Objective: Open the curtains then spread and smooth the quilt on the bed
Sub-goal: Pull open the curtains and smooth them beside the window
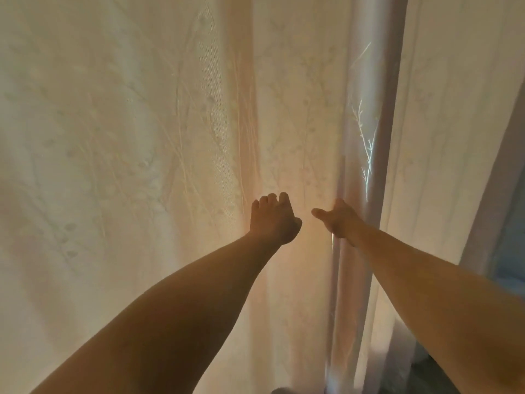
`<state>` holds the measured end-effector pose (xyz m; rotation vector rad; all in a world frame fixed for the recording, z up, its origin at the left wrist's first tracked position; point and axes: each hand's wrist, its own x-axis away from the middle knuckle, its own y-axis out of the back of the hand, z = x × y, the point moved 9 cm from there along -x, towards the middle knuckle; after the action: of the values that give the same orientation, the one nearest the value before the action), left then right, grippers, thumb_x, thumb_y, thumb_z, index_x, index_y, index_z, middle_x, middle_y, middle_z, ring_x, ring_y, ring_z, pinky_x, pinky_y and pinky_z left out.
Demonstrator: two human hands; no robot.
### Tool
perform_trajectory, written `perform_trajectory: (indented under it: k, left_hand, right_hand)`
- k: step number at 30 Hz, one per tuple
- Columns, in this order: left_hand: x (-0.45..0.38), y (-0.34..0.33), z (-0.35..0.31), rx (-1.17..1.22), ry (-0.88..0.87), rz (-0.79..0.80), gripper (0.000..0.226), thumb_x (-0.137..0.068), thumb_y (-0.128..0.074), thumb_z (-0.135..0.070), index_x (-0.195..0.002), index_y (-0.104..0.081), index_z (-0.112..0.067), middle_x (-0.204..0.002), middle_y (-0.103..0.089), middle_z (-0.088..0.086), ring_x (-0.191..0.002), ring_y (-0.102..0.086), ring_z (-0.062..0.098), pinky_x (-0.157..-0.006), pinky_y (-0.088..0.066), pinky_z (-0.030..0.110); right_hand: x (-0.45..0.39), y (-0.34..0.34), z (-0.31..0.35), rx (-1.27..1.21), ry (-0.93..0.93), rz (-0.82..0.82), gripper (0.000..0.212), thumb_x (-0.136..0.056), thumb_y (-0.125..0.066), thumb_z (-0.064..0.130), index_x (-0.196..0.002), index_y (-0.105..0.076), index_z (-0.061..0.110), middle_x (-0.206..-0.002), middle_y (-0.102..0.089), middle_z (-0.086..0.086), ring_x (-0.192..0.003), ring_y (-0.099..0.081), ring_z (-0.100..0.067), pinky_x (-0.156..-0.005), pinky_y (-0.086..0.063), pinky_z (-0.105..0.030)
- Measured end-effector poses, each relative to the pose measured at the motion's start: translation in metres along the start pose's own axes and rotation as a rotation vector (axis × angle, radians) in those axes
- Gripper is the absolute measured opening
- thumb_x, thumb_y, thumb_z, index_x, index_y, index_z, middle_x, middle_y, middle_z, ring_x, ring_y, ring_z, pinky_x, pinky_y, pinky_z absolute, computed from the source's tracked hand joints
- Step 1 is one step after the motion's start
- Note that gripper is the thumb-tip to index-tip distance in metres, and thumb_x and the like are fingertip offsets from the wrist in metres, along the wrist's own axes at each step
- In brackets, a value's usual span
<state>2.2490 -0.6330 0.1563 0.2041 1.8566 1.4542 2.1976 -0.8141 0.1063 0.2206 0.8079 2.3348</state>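
Curtains [142,137] fill the whole view, drawn shut, backlit; both hands are at the centre seam. Left hand [274,220]: fingers curled into the fabric of the left panel, so that grip looks clenched on cloth, though the fingertips are buried and I can't confirm a full pinch. Right hand [339,220]: thumb splayed, fingers hidden past the fold of the right panel [443,137], so can't tell whether that grip has closed on anything. A darker vertical fold [369,137] with light leaking through sits just beside the right hand, likely the panel edge. Step in hand: first one, parting the curtains, not yet open. Next move probably needs both hands holding their edges, then pulled apart sideways. Quilt and bed not in view.
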Motion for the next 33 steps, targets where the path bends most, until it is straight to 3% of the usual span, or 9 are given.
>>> perform_trajectory:
  k: [4,11,13,15,18,20,27,30,33]
  left_hand:
    - [0.004,0.011,0.033,0.032,-0.050,-0.083,0.065,-0.101,-0.050,-0.049,-0.153,-0.038,-0.012,-0.156,-0.043,0.011,-0.143,-0.042,0.032,-0.120,-0.032,0.044]
    - [0.043,0.047,0.106,0.434,0.178,-0.188,0.081,-0.104,-0.033,-0.067,-0.166,-0.004,-0.024,-0.175,-0.007,-0.001,-0.160,-0.016,0.025,-0.128,-0.013,0.045]
    - [0.056,0.068,0.115,0.420,0.158,-0.284,0.082,-0.103,-0.037,-0.066,-0.166,-0.007,-0.024,-0.175,-0.010,-0.001,-0.160,-0.019,0.024,-0.129,-0.016,0.046]
    - [0.079,0.106,0.118,0.202,0.010,-0.522,0.074,-0.105,-0.053,-0.051,-0.163,-0.027,-0.014,-0.170,-0.028,0.006,-0.156,-0.030,0.025,-0.129,-0.024,0.047]
    - [0.103,0.129,0.118,-0.095,-0.127,-0.640,0.068,-0.103,-0.054,-0.053,-0.157,-0.043,-0.012,-0.168,-0.034,0.009,-0.156,-0.031,0.027,-0.131,-0.015,0.045]
    - [0.115,0.139,0.130,-0.249,-0.086,-0.643,0.069,-0.102,-0.054,-0.055,-0.158,-0.043,-0.015,-0.170,-0.029,0.008,-0.158,-0.025,0.027,-0.130,-0.011,0.049]
    - [0.137,0.177,0.194,-0.208,0.210,-0.658,0.083,-0.100,-0.064,-0.044,-0.166,-0.019,-0.021,-0.175,-0.010,0.007,-0.160,-0.018,0.029,-0.129,-0.013,0.045]
    - [0.140,0.182,0.217,0.083,0.363,-0.612,0.077,-0.103,-0.063,-0.039,-0.164,-0.021,-0.022,-0.165,-0.038,0.005,-0.144,-0.049,0.028,-0.121,-0.035,0.045]
    - [0.151,0.192,0.231,0.239,0.377,-0.537,0.030,-0.107,-0.056,-0.028,-0.133,-0.060,-0.014,-0.109,-0.073,-0.002,-0.086,-0.069,0.012,-0.097,-0.059,0.042]
  right_hand:
    - [0.008,-0.025,0.024,-0.324,0.120,-0.102,0.031,-0.091,-0.052,0.038,-0.113,-0.068,0.022,-0.102,-0.074,0.000,-0.098,-0.072,-0.029,-0.089,-0.062,-0.051]
    - [0.077,-0.121,0.110,-0.157,0.500,0.019,0.034,-0.111,-0.039,0.032,-0.126,-0.064,0.016,-0.129,-0.065,-0.007,-0.120,-0.066,-0.028,-0.102,-0.057,-0.046]
    - [0.091,-0.139,0.133,-0.116,0.594,0.085,0.043,-0.107,-0.037,0.037,-0.141,-0.061,0.023,-0.161,-0.044,0.000,-0.148,-0.045,-0.021,-0.120,-0.042,-0.044]
    - [0.107,-0.150,0.160,-0.229,0.691,0.171,0.047,-0.105,-0.037,0.049,-0.135,-0.066,0.028,-0.167,-0.036,0.006,-0.151,-0.039,-0.013,-0.118,-0.039,-0.035]
    - [0.119,-0.147,0.171,-0.667,0.588,0.225,0.035,-0.099,-0.043,0.037,-0.093,-0.073,0.020,-0.118,-0.070,0.002,-0.123,-0.065,-0.015,-0.095,-0.049,-0.022]
    - [0.114,-0.158,0.166,-0.997,0.306,0.302,0.044,-0.089,-0.047,0.046,-0.099,-0.074,0.013,-0.090,-0.077,0.000,-0.102,-0.074,-0.025,-0.083,-0.055,-0.029]
    - [0.126,-0.199,0.176,-1.099,0.052,0.571,0.080,-0.094,-0.040,0.082,-0.136,-0.070,0.021,-0.128,-0.076,-0.008,-0.117,-0.073,-0.028,-0.105,-0.053,-0.045]
    - [0.145,-0.201,0.196,-1.071,0.110,0.643,0.079,-0.099,-0.035,0.079,-0.137,-0.069,0.019,-0.124,-0.077,-0.010,-0.116,-0.074,-0.027,-0.110,-0.052,-0.047]
    - [0.171,-0.202,0.222,-0.972,0.204,0.610,0.068,-0.102,-0.034,0.076,-0.121,-0.074,0.024,-0.109,-0.082,-0.003,-0.102,-0.078,-0.018,-0.105,-0.055,-0.043]
